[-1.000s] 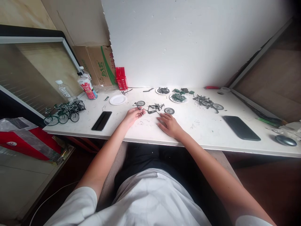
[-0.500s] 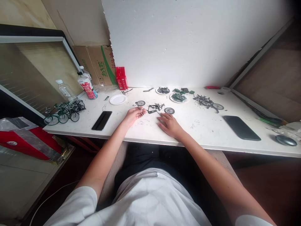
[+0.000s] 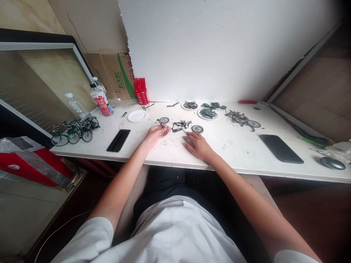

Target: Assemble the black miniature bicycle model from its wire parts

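Observation:
Between the fingers of my left hand [image 3: 157,134] is a small dark bicycle part [image 3: 165,128]. Just beyond those fingertips lies a small spoked wheel [image 3: 164,119]. A dark miniature bicycle frame [image 3: 179,126] rests on the white table [image 3: 208,146] between my two hands. My right hand [image 3: 197,145] lies palm down on the table with its fingers spread, holding nothing. Another spoked wheel [image 3: 197,128] sits right beyond its fingers. Further back, one small plate [image 3: 184,108] bears dark wheels, and another [image 3: 200,116] bears green parts.
Assembled miniature bicycles [image 3: 74,134] stand at the left, near a phone [image 3: 119,140] and bottles [image 3: 101,100]. An upright red box [image 3: 142,91] is behind a white plate [image 3: 137,116]. On the right are piled dark parts [image 3: 241,119], a dark flat slab [image 3: 281,148] and a mouse [image 3: 332,163].

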Demonstrator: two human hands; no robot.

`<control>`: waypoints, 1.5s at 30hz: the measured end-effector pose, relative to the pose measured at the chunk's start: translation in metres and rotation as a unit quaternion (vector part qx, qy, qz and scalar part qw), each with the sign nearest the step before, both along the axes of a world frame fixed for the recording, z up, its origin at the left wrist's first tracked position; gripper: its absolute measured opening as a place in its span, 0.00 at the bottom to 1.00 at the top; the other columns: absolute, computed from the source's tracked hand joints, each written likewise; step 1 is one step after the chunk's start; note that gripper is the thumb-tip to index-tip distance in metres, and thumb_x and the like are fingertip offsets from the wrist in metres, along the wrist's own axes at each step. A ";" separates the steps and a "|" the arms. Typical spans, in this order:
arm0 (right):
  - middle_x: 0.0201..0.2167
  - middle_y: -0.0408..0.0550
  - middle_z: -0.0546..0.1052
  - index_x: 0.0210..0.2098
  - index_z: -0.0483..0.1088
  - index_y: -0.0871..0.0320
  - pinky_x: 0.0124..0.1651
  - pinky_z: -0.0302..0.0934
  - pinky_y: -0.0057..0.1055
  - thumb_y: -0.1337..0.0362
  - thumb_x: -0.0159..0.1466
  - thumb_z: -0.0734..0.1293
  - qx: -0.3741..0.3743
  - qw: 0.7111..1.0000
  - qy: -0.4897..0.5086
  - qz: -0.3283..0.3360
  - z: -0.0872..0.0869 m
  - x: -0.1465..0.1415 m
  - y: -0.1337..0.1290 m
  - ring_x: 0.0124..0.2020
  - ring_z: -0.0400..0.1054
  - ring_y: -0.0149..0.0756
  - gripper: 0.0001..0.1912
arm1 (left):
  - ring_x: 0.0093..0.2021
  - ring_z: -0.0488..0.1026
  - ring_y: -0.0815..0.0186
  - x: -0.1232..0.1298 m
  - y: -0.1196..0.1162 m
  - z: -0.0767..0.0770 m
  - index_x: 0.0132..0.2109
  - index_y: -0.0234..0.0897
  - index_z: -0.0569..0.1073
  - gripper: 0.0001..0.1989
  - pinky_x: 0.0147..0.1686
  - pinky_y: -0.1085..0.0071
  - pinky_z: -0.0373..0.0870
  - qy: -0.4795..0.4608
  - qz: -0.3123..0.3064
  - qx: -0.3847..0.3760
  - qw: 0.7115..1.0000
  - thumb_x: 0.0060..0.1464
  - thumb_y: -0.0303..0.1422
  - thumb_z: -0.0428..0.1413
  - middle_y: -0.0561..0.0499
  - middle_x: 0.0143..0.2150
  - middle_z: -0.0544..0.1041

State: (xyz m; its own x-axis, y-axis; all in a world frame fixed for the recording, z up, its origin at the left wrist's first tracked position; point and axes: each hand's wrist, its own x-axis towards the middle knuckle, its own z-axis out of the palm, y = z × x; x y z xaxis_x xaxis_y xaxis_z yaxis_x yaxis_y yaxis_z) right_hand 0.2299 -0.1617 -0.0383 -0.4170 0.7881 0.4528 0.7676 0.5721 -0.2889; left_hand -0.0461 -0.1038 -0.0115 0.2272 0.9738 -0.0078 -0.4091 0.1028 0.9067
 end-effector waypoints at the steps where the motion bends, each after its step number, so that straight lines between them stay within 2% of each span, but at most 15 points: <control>1: 0.68 0.60 0.72 0.62 0.76 0.58 0.70 0.61 0.56 0.49 0.75 0.61 -0.002 1.000 0.000 0.000 0.001 0.000 0.000 0.69 0.64 0.57 0.26 | 0.49 0.84 0.59 0.000 0.000 0.000 0.48 0.31 0.79 0.16 0.62 0.60 0.73 0.000 0.001 0.000 1.000 0.53 0.26 0.70 0.37 0.49 0.85; 14: 0.67 0.60 0.72 0.62 0.75 0.57 0.70 0.62 0.56 0.49 0.75 0.62 -0.016 1.000 0.005 -0.004 0.003 -0.001 -0.002 0.69 0.64 0.57 0.25 | 0.49 0.84 0.59 0.000 0.000 0.000 0.47 0.31 0.79 0.14 0.61 0.59 0.73 0.003 0.005 -0.002 1.000 0.54 0.26 0.68 0.38 0.48 0.85; 19: 0.68 0.60 0.71 0.63 0.73 0.56 0.70 0.61 0.56 0.48 0.74 0.63 -0.025 0.998 0.065 -0.003 0.008 -0.004 0.000 0.69 0.64 0.57 0.26 | 0.49 0.84 0.58 0.001 0.000 0.000 0.47 0.31 0.79 0.15 0.63 0.57 0.71 0.008 0.002 0.008 1.000 0.52 0.27 0.69 0.38 0.47 0.85; 21: 0.68 0.59 0.71 0.64 0.71 0.56 0.70 0.60 0.56 0.49 0.74 0.62 -0.029 0.995 0.097 -0.001 0.012 -0.008 0.006 0.69 0.63 0.56 0.26 | 0.49 0.84 0.58 0.001 -0.001 -0.001 0.47 0.31 0.79 0.15 0.63 0.57 0.71 0.012 -0.002 0.016 1.000 0.52 0.28 0.70 0.38 0.46 0.85; 24: 0.68 0.58 0.72 0.65 0.70 0.55 0.72 0.56 0.60 0.53 0.73 0.62 -0.015 0.995 0.103 -0.005 0.019 -0.017 0.027 0.70 0.61 0.59 0.25 | 0.49 0.83 0.58 0.002 -0.001 -0.001 0.46 0.31 0.79 0.15 0.63 0.57 0.70 0.014 -0.009 0.023 1.000 0.51 0.29 0.71 0.38 0.46 0.85; 28: 0.66 0.61 0.73 0.67 0.68 0.58 0.70 0.55 0.66 0.65 0.67 0.62 -0.028 0.996 0.061 -0.067 0.025 -0.028 0.069 0.73 0.56 0.64 0.28 | 0.48 0.83 0.59 0.002 -0.003 0.001 0.45 0.32 0.79 0.15 0.62 0.58 0.70 0.020 -0.010 0.022 1.000 0.51 0.30 0.71 0.38 0.46 0.85; 32: 0.63 0.60 0.75 0.59 0.74 0.58 0.70 0.55 0.65 0.66 0.68 0.60 -0.077 0.994 0.011 -0.082 0.026 -0.034 0.100 0.73 0.55 0.65 0.22 | 0.47 0.83 0.58 0.002 -0.004 0.002 0.45 0.32 0.79 0.14 0.61 0.58 0.71 0.023 -0.008 0.019 1.000 0.52 0.30 0.70 0.38 0.46 0.85; 35: 0.62 0.57 0.77 0.54 0.77 0.58 0.71 0.53 0.66 0.65 0.71 0.58 -0.096 0.993 -0.016 -0.073 0.021 -0.035 0.108 0.74 0.52 0.66 0.19 | 0.47 0.83 0.58 0.003 -0.004 0.002 0.45 0.31 0.79 0.14 0.61 0.58 0.71 0.018 -0.005 0.015 1.000 0.52 0.30 0.70 0.37 0.46 0.85; 39: 0.62 0.56 0.78 0.53 0.79 0.58 0.70 0.54 0.64 0.63 0.73 0.58 -0.070 0.995 -0.011 -0.069 0.013 -0.035 0.109 0.74 0.52 0.64 0.20 | 0.47 0.83 0.58 0.004 -0.003 0.001 0.45 0.31 0.79 0.14 0.61 0.58 0.71 0.020 -0.008 0.017 1.000 0.52 0.29 0.70 0.38 0.45 0.85; 45: 0.57 0.59 0.80 0.52 0.81 0.59 0.67 0.59 0.58 0.60 0.71 0.60 -0.042 0.995 0.041 -0.080 0.007 -0.033 0.110 0.65 0.62 0.60 0.21 | 0.46 0.83 0.58 0.003 -0.002 0.000 0.45 0.31 0.79 0.14 0.62 0.57 0.70 0.023 -0.006 0.013 1.000 0.51 0.29 0.69 0.38 0.45 0.85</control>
State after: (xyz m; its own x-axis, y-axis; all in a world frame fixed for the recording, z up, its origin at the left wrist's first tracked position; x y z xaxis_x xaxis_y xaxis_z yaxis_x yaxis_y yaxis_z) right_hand 0.1973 -0.0517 -0.0310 -0.2482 0.8777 0.4100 0.8186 0.4163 -0.3956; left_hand -0.0428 -0.1055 -0.0113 0.2384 0.9711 0.0072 -0.3652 0.0828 0.9273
